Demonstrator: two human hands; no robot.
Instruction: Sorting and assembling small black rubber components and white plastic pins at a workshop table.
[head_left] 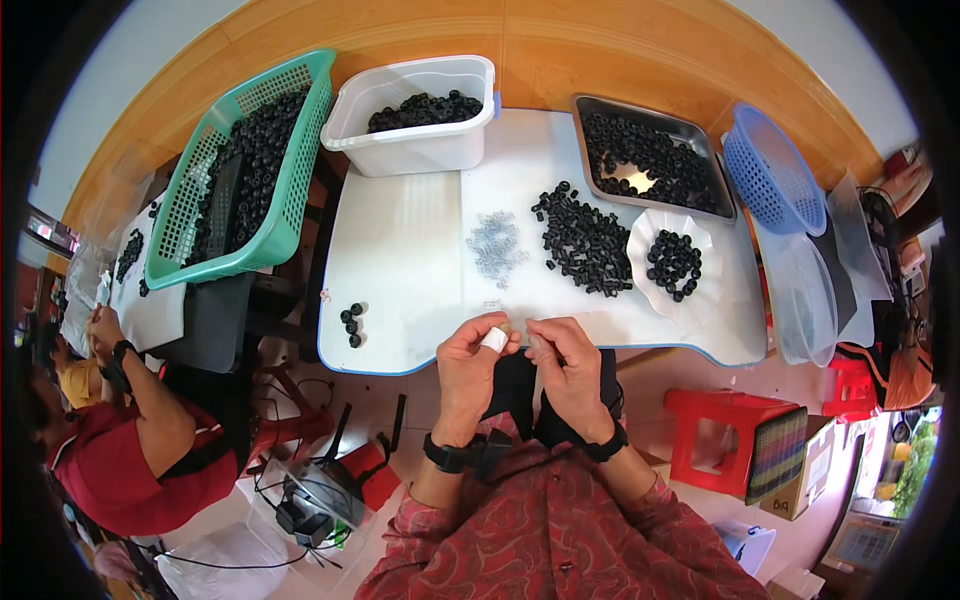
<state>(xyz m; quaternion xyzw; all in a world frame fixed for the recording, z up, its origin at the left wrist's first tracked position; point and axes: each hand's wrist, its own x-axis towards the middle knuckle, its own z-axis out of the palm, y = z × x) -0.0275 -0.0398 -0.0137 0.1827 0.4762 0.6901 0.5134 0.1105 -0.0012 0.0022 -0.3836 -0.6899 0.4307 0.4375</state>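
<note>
My left hand (468, 368) and my right hand (573, 378) are close together at the table's front edge, fingertips nearly meeting. Both are closed in a pinch; whatever lies between the fingertips is too small to make out. A white wrap (494, 339) covers part of a digit on my left hand. Beyond the hands, small clear pieces (495, 247) lie scattered on the white table (400, 230). To their right is a heap of small black cylindrical parts (585, 245). Beside that heap, a white scalloped plate (704, 283) holds more black parts. Several black parts (351, 325) sit at the table's left front.
At the back stand a white tub (410, 150) and a metal tray (725, 208), both holding black parts. A green basket (215, 268) of them is at left, a blue basket (775, 170) at right. Another person (150, 450) works at left. A red stool (705, 430) stands right.
</note>
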